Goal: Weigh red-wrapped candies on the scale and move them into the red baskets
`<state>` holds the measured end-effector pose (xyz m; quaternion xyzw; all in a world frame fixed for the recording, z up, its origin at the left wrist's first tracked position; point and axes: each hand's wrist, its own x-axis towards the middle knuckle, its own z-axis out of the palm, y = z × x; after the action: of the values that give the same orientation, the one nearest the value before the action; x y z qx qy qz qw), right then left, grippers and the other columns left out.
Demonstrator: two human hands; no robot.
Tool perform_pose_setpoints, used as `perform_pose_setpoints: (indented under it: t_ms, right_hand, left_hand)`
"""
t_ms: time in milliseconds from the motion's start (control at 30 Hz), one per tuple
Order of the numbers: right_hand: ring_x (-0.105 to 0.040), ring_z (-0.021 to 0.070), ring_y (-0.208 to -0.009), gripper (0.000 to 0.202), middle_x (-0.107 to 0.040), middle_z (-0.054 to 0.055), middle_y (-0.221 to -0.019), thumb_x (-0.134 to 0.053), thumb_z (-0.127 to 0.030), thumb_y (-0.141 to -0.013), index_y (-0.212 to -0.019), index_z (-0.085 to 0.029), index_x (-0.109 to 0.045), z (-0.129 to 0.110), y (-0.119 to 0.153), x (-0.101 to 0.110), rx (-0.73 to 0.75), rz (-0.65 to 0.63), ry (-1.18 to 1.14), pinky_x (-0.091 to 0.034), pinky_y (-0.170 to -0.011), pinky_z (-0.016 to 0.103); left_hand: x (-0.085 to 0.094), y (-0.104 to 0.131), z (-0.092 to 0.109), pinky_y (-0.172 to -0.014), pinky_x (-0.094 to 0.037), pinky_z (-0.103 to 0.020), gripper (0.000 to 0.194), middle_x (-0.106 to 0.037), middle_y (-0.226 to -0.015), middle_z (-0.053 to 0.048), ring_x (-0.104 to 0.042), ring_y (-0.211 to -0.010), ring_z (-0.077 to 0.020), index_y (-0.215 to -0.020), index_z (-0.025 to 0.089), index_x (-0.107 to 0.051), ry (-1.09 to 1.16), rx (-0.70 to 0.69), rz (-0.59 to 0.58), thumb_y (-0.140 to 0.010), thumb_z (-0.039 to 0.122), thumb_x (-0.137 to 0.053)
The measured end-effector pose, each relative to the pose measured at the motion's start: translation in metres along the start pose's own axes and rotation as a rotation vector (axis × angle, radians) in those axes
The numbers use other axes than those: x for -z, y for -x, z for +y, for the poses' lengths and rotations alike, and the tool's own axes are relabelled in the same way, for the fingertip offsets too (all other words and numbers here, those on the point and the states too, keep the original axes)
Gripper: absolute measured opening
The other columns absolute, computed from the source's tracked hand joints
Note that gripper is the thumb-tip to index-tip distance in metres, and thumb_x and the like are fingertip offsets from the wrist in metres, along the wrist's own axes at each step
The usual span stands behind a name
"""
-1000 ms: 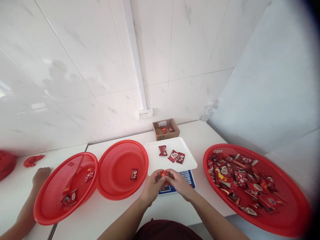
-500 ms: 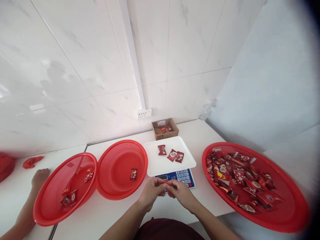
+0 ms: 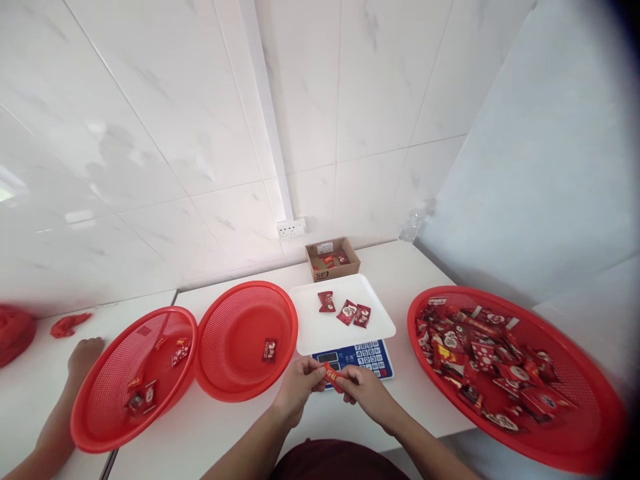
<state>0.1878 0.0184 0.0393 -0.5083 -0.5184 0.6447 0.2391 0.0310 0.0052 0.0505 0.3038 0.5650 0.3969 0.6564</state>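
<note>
Between my two hands, just in front of the digital scale (image 3: 373, 363), is a small red wrapped candy (image 3: 332, 377). My left hand (image 3: 299, 387) pinches its left end. The other end is pinched by my right hand (image 3: 367, 390). Three dark red candy packets (image 3: 347, 311) lie on the scale's white tray (image 3: 310, 333) beyond my hands. To the left of it, a round red basket (image 3: 225, 360) has one packet (image 3: 269, 350) in it. A large red basket (image 3: 590, 413) on the right holds many candies (image 3: 480, 360).
A cardboard box (image 3: 335, 271) with some candies stands behind the scale. Another red basket (image 3: 93, 393) with several packets is at the left, with another person's arm (image 3: 57, 417) beside it. Red plastic bags (image 3: 15, 333) lie at far left. A wall socket (image 3: 291, 227) is behind.
The candy between my fingers now shows its printed face, with my hands slightly farther apart. The whole view has shifted a little. The packets on the tray lie as before.
</note>
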Motion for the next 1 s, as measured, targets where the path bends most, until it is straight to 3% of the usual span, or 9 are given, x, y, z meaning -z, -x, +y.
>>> perform_pose_setpoints:
  t_ms: [100, 233, 367, 467, 533, 600, 800, 900, 1000]
  right_hand:
    - [-0.052, 0.0118, -0.053, 0.023, -0.057, -0.002, -0.058, -0.055, -0.040, -0.071, -0.064, -0.019, -0.055, 0.002, -0.003, 0.001, -0.013, 0.038, -0.025, -0.039, -0.053, 0.024]
    - [-0.051, 0.0118, -0.054, 0.022, -0.057, -0.002, -0.059, -0.053, -0.040, -0.072, -0.065, -0.018, -0.055, 0.010, -0.003, 0.010, -0.038, 0.092, -0.040, -0.039, -0.055, 0.025]
    - [-0.052, 0.0126, -0.057, 0.024, -0.057, -0.001, -0.062, -0.053, -0.042, -0.070, -0.067, -0.018, -0.057, 0.022, 0.001, 0.023, -0.072, 0.160, -0.061, -0.039, -0.055, 0.025]
    - [-0.052, 0.0130, -0.056, 0.026, -0.057, -0.001, -0.062, -0.055, -0.044, -0.067, -0.066, -0.019, -0.057, 0.030, 0.004, 0.028, -0.110, 0.193, -0.080, -0.039, -0.054, 0.025]
    - [-0.052, 0.0132, -0.056, 0.027, -0.057, -0.001, -0.061, -0.055, -0.046, -0.065, -0.065, -0.019, -0.056, 0.033, 0.006, 0.027, -0.128, 0.203, -0.088, -0.039, -0.054, 0.025]
    - [-0.052, 0.0133, -0.056, 0.028, -0.056, -0.001, -0.060, -0.055, -0.047, -0.065, -0.064, -0.019, -0.055, 0.034, 0.007, 0.026, -0.132, 0.200, -0.089, -0.039, -0.054, 0.025]
    - [-0.053, 0.0137, -0.055, 0.030, -0.057, -0.001, -0.060, -0.056, -0.049, -0.062, -0.064, -0.019, -0.056, 0.033, 0.004, 0.023, -0.101, 0.221, -0.088, -0.039, -0.052, 0.025]
    - [-0.053, 0.0140, -0.055, 0.030, -0.057, 0.000, -0.060, -0.056, -0.050, -0.062, -0.065, -0.019, -0.057, 0.029, 0.003, 0.023, -0.089, 0.232, -0.089, -0.040, -0.052, 0.026]
    - [-0.053, 0.0140, -0.056, 0.028, -0.056, 0.000, -0.061, -0.056, -0.048, -0.064, -0.065, -0.020, -0.057, 0.025, 0.004, 0.023, -0.085, 0.238, -0.096, -0.040, -0.052, 0.026]
  left_hand:
    - [0.010, -0.007, 0.005, -0.061, -0.039, -0.025, 0.038, -0.054, -0.057, 0.003, -0.048, -0.055, -0.0086, -0.064, 0.015, -0.055, 0.044, -0.041, 0.094, -0.054, 0.045, -0.074]
    - [0.043, -0.019, 0.019, -0.062, -0.041, -0.025, 0.035, -0.053, -0.060, 0.003, -0.049, -0.057, -0.0090, -0.068, 0.016, -0.054, 0.061, -0.170, 0.278, -0.057, 0.044, -0.072]
    - [0.080, -0.028, 0.033, -0.055, -0.041, -0.027, 0.027, -0.056, -0.063, 0.000, -0.051, -0.056, -0.0121, -0.076, 0.017, -0.055, -0.227, -0.237, 0.479, -0.068, 0.042, -0.062]
    - [0.088, -0.036, 0.036, -0.055, -0.042, -0.030, 0.020, -0.061, -0.072, -0.004, -0.055, -0.058, -0.0158, -0.080, 0.018, -0.056, -0.486, -0.278, 0.552, -0.075, 0.037, -0.053]
    - [0.080, -0.047, 0.036, -0.063, -0.045, -0.032, 0.019, -0.062, -0.086, -0.008, -0.058, -0.072, -0.0191, -0.085, 0.019, -0.058, -0.632, -0.336, 0.506, -0.079, 0.033, -0.047]
    - [0.062, -0.062, 0.036, -0.075, -0.045, -0.034, 0.022, -0.059, -0.101, -0.010, -0.057, -0.089, -0.0214, -0.093, 0.020, -0.059, -0.832, -0.420, 0.384, -0.083, 0.028, -0.041]
    - [0.001, -0.122, 0.043, -0.100, -0.030, -0.040, 0.043, -0.041, -0.135, -0.006, -0.037, -0.122, -0.0256, -0.113, 0.028, -0.056, -1.149, -0.509, 0.010, -0.076, 0.008, -0.047]
    - [-0.015, -0.144, 0.048, -0.102, -0.027, -0.042, 0.042, -0.037, -0.137, -0.005, -0.033, -0.124, -0.0263, -0.107, 0.027, -0.059, -1.195, -0.483, -0.089, -0.073, 0.004, -0.047]
    - [-0.021, -0.153, 0.052, -0.098, -0.030, -0.042, 0.031, -0.044, -0.130, -0.008, -0.035, -0.121, -0.0273, -0.092, 0.022, -0.062, -1.151, -0.439, -0.119, -0.072, 0.003, -0.048]
